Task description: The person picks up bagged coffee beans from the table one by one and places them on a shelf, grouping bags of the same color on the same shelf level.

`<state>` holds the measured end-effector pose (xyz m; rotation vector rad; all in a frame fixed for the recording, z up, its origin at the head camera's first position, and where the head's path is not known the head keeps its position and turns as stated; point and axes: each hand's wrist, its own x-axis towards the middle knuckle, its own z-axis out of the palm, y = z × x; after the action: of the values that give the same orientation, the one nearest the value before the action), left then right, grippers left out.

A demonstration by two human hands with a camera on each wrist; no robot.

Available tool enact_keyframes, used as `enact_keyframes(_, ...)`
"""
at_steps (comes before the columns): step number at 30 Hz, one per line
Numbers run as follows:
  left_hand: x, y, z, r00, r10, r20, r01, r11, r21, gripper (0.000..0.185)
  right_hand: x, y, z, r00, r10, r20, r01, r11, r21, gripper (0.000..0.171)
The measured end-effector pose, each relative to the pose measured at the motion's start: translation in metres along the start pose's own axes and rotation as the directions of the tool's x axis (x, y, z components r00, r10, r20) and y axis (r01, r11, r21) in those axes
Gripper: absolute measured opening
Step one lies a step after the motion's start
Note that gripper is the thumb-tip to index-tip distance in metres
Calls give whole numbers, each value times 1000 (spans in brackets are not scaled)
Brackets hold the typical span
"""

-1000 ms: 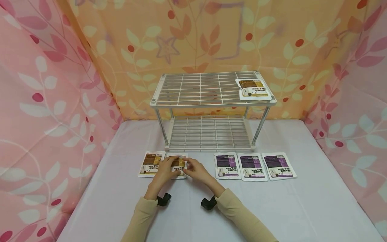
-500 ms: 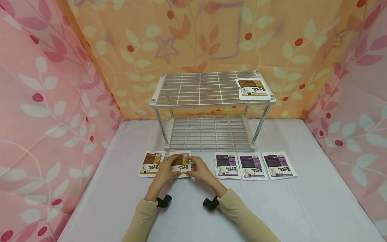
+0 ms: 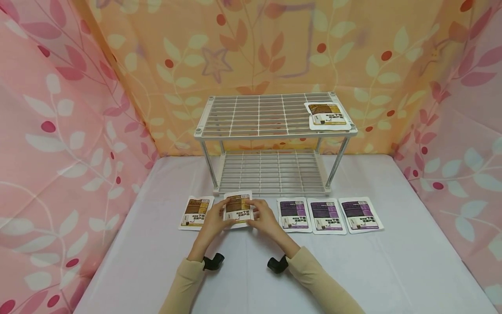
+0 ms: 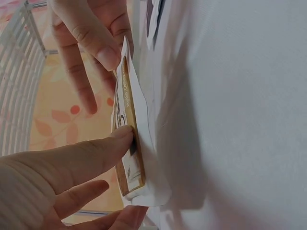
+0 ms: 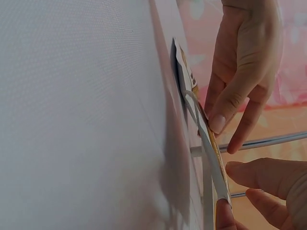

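Between both hands is a flat white pouch with a brown-and-yellow label [image 3: 238,204], tilted up above the cloth in front of the rack. My left hand [image 3: 213,220] pinches its left side, thumb on the printed front and fingers behind. On the opposite side my right hand [image 3: 265,217] grips the edge, thumb low and fingers higher up. In the left wrist view the pouch [image 4: 143,124] appears nearly edge-on, casting a shadow on the cloth. A second brown-labelled pouch [image 3: 195,213] lies flat just left of my left hand.
A two-tier white wire rack [image 3: 247,117] stands behind the hands, with a brown-labelled pouch [image 3: 329,117] on its top shelf at the right. Purple-labelled pouches lie in a row on the right: one [image 3: 294,215], another [image 3: 327,216], a third [image 3: 360,215]. Patterned curtains enclose the table.
The pouch between the hands has risen from the cloth and shifted slightly right, away from the other brown one. My right hand has moved right with it and now grips its edge.
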<state>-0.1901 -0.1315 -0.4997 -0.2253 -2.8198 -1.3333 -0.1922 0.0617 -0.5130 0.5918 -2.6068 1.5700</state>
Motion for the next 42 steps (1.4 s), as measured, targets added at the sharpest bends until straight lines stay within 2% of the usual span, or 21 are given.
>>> enact_keyframes(5,0,7,1,999,-37,-22,35,997,-76,69,-1,1,-5,999,-7,-42,7,1000,-9,60)
enact_keyframes(8,2,12,1,999,-14,-35,11,995,-96,65,-2,-1,-8,997,-6,-75,6,1000,-5,59)
enact_keyframes(17,4,27,3,995,82,-48,-84,995,-53,64,-4,-10,-22,994,-7,-112,6,1000,-8,59)
enact_keyframes(27,7,40,8,993,115,-6,-115,992,-45,69,-10,-19,-38,991,-33,-132,23,997,-80,61)
enact_keyframes(34,7,51,9,990,141,0,-141,990,-19,70,-11,-22,-48,988,-52,-147,34,992,-124,61)
enact_keyframes(42,7,63,8,984,180,2,-180,983,-18,71,-14,-26,-57,991,-11,-136,-7,992,-127,62)
